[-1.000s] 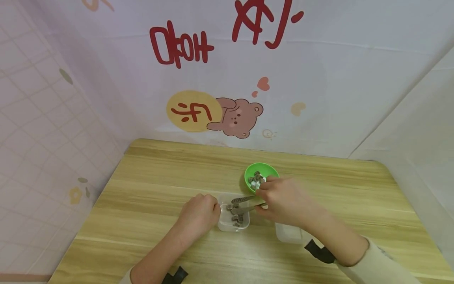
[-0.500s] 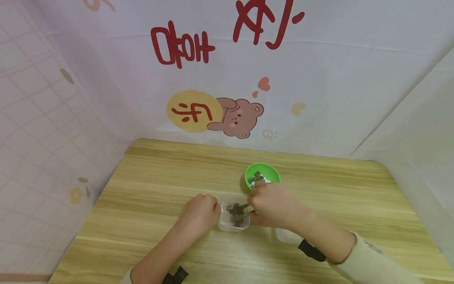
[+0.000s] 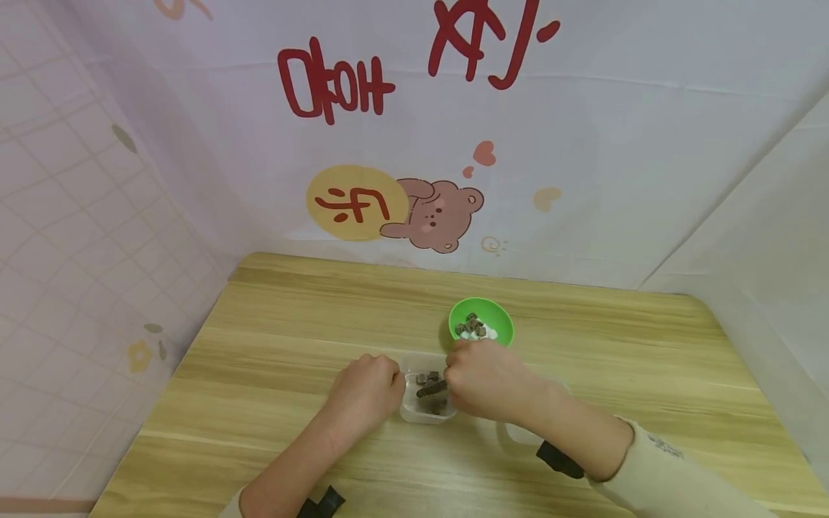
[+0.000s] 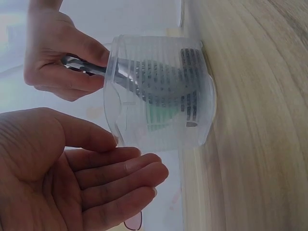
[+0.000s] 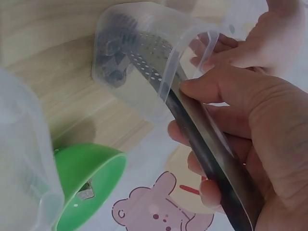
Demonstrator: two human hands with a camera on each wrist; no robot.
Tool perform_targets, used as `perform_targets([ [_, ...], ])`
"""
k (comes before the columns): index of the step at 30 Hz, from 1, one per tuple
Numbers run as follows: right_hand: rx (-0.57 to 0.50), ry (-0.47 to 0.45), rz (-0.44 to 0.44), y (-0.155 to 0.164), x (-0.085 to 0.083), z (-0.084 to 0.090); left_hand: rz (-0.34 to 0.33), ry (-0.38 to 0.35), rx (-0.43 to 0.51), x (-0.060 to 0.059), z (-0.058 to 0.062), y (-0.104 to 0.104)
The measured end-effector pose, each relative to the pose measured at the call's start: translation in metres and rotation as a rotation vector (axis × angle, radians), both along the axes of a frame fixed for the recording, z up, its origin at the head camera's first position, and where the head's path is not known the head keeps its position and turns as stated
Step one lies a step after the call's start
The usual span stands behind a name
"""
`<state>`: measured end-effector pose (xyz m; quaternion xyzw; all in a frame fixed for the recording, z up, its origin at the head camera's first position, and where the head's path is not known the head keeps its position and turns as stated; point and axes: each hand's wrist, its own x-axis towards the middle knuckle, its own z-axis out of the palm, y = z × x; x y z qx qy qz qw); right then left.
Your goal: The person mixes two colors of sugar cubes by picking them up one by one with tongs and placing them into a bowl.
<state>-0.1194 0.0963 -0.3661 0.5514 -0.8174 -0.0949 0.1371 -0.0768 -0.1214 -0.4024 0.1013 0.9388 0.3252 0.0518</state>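
Note:
A small clear plastic container [image 3: 411, 411] stands on the table with several grey-brown cubes [image 5: 113, 62] at its bottom. My left hand [image 3: 365, 388] pinches its rim at the left side, between thumb and index finger. In my right hand [image 3: 487, 378] I grip metal tongs [image 5: 204, 137], whose perforated ends reach down inside the container among the cubes. Whether a cube lies between the tong ends cannot be made out. Behind the right hand sits a green bowl [image 3: 495, 311] holding similar cubes and some white stuff.
To the right, partly under my right forearm, stands a second clear container [image 3: 520, 433]; it looms at the edge of the right wrist view. The wooden table [image 3: 311, 302] ends at a printed white curtain [image 3: 583, 158] at the back.
My right hand has moved left and toward me, bringing the tongs deeper into the container; their spread ends have come closer together. More of the green bowl shows. The left hand stays put.

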Motion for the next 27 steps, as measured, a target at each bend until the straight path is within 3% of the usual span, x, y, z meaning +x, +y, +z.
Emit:
perform_targets([
  [9, -0.081, -0.074, -0.034, 0.012, -0.004, 0.008, -0.001, -0.009, 0.004, 0.001, 0.001, 0.0],
  [15, -0.259, -0.102, -0.02, 0.026, -0.01, 0.018, 0.005, -0.014, -0.003, 0.001, 0.001, 0.001],
  [21, -0.405, -0.066, -0.048, 0.047, -0.017, 0.03, 0.01, -0.02, -0.008, 0.0, 0.001, 0.002],
  [27, -0.406, -0.067, -0.055, 0.059, -0.02, 0.033, 0.013, -0.032, -0.001, 0.0, 0.001, 0.002],
])
